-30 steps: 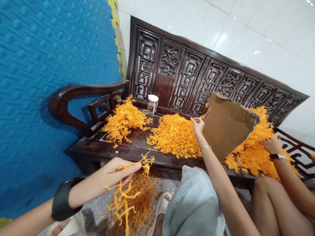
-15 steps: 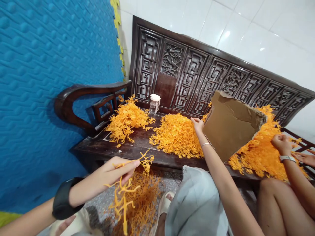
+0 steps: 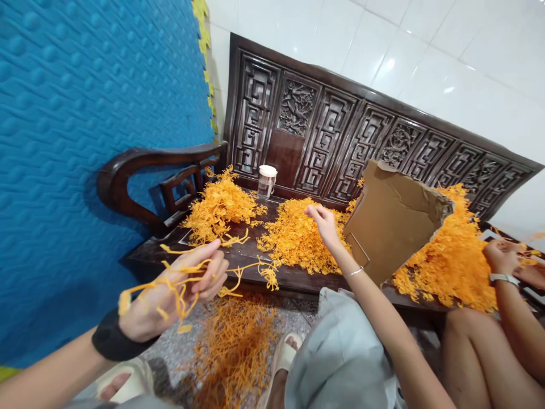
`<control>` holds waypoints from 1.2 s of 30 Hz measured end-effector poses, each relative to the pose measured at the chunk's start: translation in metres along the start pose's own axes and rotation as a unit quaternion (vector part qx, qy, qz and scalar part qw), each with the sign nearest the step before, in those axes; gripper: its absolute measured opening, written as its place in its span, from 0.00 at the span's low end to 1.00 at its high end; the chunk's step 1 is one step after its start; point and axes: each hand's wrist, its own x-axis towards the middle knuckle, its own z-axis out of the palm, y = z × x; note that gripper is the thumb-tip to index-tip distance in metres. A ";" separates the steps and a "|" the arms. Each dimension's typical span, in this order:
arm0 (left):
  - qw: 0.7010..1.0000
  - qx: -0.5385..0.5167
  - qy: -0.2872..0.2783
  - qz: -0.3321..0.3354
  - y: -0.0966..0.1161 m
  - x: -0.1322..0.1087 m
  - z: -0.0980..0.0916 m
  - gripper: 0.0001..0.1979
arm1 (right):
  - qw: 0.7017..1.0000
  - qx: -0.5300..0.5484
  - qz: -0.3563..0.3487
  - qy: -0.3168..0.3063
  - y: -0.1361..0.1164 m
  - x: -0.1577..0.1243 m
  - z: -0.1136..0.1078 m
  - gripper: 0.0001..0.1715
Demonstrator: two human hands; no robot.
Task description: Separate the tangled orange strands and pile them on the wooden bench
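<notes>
My left hand (image 3: 183, 287), with a black band at the wrist, is closed on a bunch of thin orange branching strands (image 3: 238, 272). Some drape back over the hand and wrist, others stick out past the fingers over the bench edge. My right hand (image 3: 326, 224) is above the middle orange pile (image 3: 293, 236), thumb and fingers pinched together; whatever is between the fingertips is too small to make out. Left of that pile, a looser heap of orange strands (image 3: 223, 207) lies by the armrest.
A dark carved wooden bench (image 3: 293, 153) carries the piles, a lidded clear cup (image 3: 267, 182) and a cardboard piece (image 3: 392, 216) leaning by a large orange heap (image 3: 455, 267). Bare orange stems (image 3: 238, 352) lie on the floor. A co-worker's hands (image 3: 504, 255) work at right.
My left hand has turned and drawn back, so strands now lie across it. My right hand has moved left over the middle pile. The co-worker's hands have shifted slightly.
</notes>
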 end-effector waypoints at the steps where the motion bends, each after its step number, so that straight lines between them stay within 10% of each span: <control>1: 1.000 -0.008 -0.001 0.004 0.000 0.000 -0.001 0.27 | 0.996 0.026 0.012 -0.089 -0.009 -0.007 0.003 0.22; 5: 0.999 -0.032 0.002 -0.006 0.002 0.002 -0.004 0.22 | 0.922 0.050 0.031 -0.382 -0.040 -0.032 0.013 0.25; 11: 0.999 -0.031 0.012 -0.024 0.006 0.003 -0.007 0.22 | 0.861 0.061 0.087 -0.498 -0.047 -0.043 0.024 0.25; 36: 0.999 0.041 0.026 -0.019 0.008 -0.003 -0.010 0.22 | 0.915 0.274 0.214 -0.205 -0.022 -0.035 0.024 0.13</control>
